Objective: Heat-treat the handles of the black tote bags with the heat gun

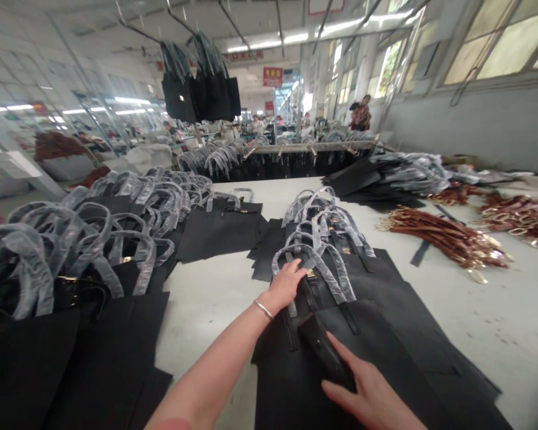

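Note:
Black bag panels (pixel 399 352) lie in a stack in front of me, their looped handles (pixel 336 272) wrapped in clear plastic. At the near handle and a small gold clasp (pixel 311 274), my left hand (pixel 286 285) has its fingers bent over the strap; whether they pinch it is hard to see. My right hand (pixel 363 382) has thumb and fingers around a dark, elongated black piece (pixel 325 352), which lies over the front panel. A silver bangle (pixel 263 309) circles my left wrist.
More black bags (pixel 116 334) with wrapped handles fill the table's left side. Brown straps with gold hooks (pixel 448 239) lie at right. Beyond are another bag pile (pixel 367 179), a rail (pixel 314 147), hanging bags (pixel 199 89) and people in the background.

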The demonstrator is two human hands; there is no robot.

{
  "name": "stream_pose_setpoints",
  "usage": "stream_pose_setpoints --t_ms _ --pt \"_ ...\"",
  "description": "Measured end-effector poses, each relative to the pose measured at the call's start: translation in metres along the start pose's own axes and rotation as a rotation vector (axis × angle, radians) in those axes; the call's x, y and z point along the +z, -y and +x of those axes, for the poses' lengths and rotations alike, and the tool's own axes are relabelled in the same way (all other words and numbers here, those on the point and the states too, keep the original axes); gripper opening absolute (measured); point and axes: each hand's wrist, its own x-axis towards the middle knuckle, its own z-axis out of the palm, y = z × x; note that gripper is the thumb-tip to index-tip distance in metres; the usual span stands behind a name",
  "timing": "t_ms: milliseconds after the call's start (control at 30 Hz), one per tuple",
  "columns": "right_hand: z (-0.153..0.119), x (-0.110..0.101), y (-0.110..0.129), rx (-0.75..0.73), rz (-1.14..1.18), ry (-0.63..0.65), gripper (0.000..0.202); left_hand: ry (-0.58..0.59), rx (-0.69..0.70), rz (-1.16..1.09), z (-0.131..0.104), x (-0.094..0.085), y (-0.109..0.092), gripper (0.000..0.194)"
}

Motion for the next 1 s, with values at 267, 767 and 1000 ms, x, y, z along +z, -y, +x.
stream_pose_setpoints --t_ms 267,767,1000 --pt "-0.001 0.011 -0.011 0.098 -0.122 -0.136 0.074 0.214 0.257 0.094 0.009 -0.041 0.017 0.025" --pt "-0.038 -0.007 0.007 0.088 0.222 0.023 0.067 -0.055 -0.649 -1.352 -0.142 0.020 -0.062 0.036" --pt "-0.050 -0.013 0.014 0.135 0.350 0.166 0.042 -0.267 -0.640 -1.553 -0.153 0.053 -0.096 0.050"
